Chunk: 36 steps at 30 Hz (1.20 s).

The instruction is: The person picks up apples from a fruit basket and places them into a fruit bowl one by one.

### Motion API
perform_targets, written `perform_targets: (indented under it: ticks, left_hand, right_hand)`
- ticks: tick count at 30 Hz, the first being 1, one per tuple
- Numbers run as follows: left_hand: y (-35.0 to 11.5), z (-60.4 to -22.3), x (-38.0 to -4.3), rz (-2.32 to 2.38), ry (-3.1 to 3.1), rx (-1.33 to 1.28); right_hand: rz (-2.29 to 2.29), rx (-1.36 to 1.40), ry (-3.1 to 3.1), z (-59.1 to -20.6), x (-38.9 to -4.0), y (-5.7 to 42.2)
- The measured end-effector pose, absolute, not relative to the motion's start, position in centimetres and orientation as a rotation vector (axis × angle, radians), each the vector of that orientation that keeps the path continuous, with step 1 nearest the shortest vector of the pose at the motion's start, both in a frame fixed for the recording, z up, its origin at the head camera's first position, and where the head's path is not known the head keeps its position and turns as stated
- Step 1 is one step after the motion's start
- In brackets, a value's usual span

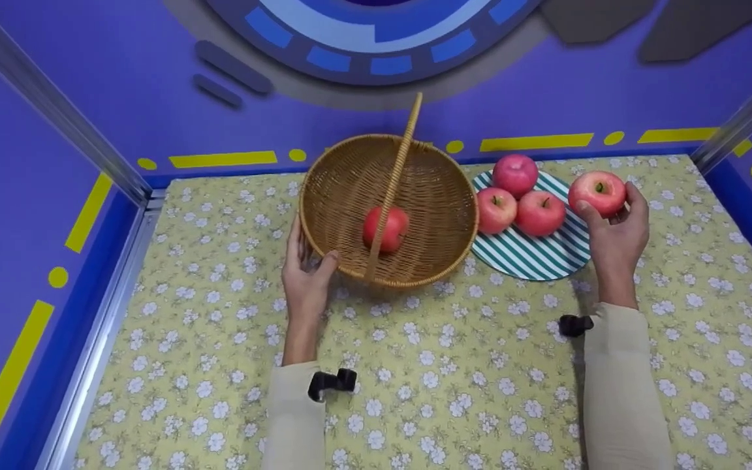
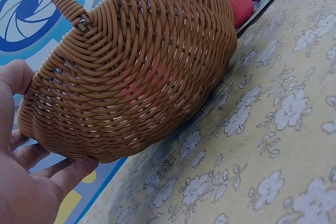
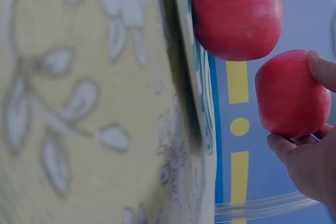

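Observation:
A brown wicker basket (image 1: 350, 176) with an arched handle tilts toward the camera, and one red apple (image 1: 397, 236) lies inside it. My left hand (image 1: 306, 287) grips the basket's left side, thumb at the rim and fingers underneath, as the left wrist view shows of the woven wall (image 2: 152, 51). To the right, a green-and-white striped plate (image 1: 532, 258) carries three more apples (image 1: 541, 213). Above the plate's right edge my right hand (image 1: 619, 241) holds another apple (image 1: 598, 193) between thumb and fingers. In the right wrist view that held apple (image 3: 293, 95) is off the plate.
A yellow floral cloth (image 1: 428, 391) covers the table. Behind it stands a blue-purple panel (image 1: 363, 108) with yellow marks, close to the basket's far side. A metal frame rail (image 1: 111, 294) runs along the left edge.

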State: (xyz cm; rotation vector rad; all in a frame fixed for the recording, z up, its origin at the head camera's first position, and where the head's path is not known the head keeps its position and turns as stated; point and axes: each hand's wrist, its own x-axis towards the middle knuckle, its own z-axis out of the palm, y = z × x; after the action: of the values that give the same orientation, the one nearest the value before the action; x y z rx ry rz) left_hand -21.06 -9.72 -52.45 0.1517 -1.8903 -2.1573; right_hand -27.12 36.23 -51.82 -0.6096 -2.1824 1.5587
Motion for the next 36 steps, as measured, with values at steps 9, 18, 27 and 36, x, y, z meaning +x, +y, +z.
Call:
perform_targets:
  ticks: [9,18,27,36]
  left_hand:
    - [-9.7,-52.6,-20.8,-2.152,-1.907,0.148]
    - [-9.7,-52.7,-21.0,-2.153,-1.895,0.159]
    - [-9.8,-52.5,-21.0,-2.143,-1.895,0.141]
    - [-9.8,-52.5,-21.0,-2.120,-1.926,0.139]
  right_hand:
    - [1.650,-0.660,-2.219,-52.6,-27.3,36.8]
    - [1.732,-0.704,-2.245,-52.8,-27.6,37.0]
    - [1.777,-0.725,-2.278,-52.8,-27.7,37.4]
    - [1.781,-0.743,-2.323,-53.0,-27.9,37.4]
